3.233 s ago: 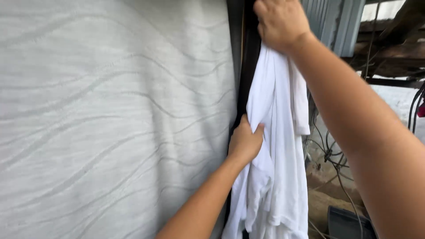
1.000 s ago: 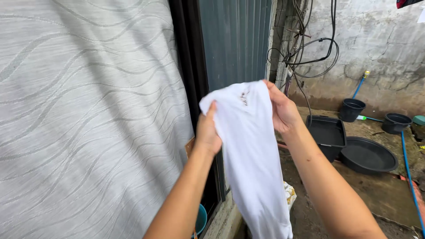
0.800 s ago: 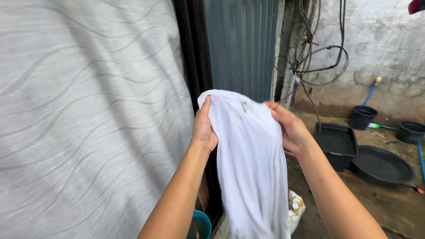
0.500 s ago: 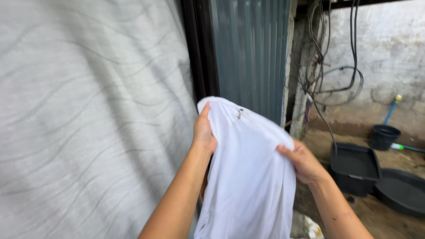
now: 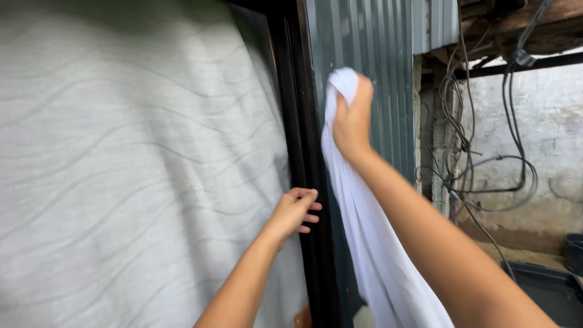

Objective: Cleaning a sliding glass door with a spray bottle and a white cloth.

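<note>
- A large grey mattress (image 5: 133, 170) with a pattern of wavy lines stood upright and filled the left side of the view.
- Just beside its right edge ran a dark vertical frame (image 5: 300, 152), and behind the frame there was a corrugated metal sheet (image 5: 376, 61) of blue-grey colour.
- Further to the right was a rough plastered wall (image 5: 552, 127), with a bundle of black cables (image 5: 480, 158) hanging in front of it in loops.
- At the lower right, part of a dark tub (image 5: 534, 279) was seen on the ground, and the edge of a black bucket (image 5: 575, 252) near it.
- The right hand (image 5: 351, 118) was raised high in front of the metal sheet, with the arm stretched upward. Its fingers were clenched around the top of a white cloth (image 5: 370, 243).
- The cloth hung down from this fist in a long fold, along the forearm, to the bottom of the view.
- The left hand (image 5: 294, 212) was lower, at the place where the mattress meets the dark frame. Its fingers were spread and loosely curved, holding nothing, and the tips lay against the frame.
- No package or label could be made out.
</note>
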